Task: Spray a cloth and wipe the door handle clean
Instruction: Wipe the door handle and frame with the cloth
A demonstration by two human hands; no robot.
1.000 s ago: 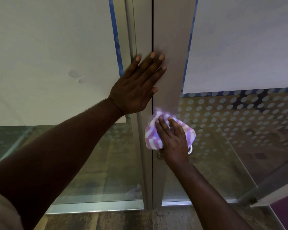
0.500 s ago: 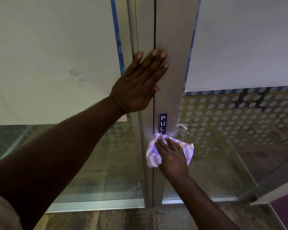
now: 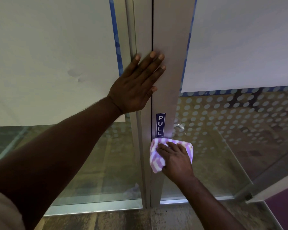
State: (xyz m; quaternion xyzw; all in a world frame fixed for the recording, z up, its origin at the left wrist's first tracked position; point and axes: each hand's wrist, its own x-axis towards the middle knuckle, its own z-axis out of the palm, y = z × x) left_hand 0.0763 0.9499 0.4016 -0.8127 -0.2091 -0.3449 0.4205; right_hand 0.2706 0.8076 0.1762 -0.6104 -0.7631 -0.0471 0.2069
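My right hand (image 3: pixel 176 161) presses a purple-and-white striped cloth (image 3: pixel 155 161) against the grey metal door frame (image 3: pixel 171 67), just below a blue PULL sticker (image 3: pixel 160 125). The cloth and hand cover whatever part of the handle lies under them. A glint of a metal handle (image 3: pixel 179 126) shows through the glass to the right of the sticker. My left hand (image 3: pixel 138 85) lies flat, fingers spread, on the frame higher up, across the gap between the two doors. No spray bottle is in view.
Glass panels (image 3: pixel 239 130) with a dotted film and white sheets edged in blue tape flank the frame. A metal floor rail (image 3: pixel 96 208) runs along the bottom. An angled metal bar (image 3: pixel 249 193) stands at the lower right beside a purple surface.
My right hand has slid the cloth down the frame, uncovering the PULL sticker, then held about level. My left hand has stayed flat in the same place.
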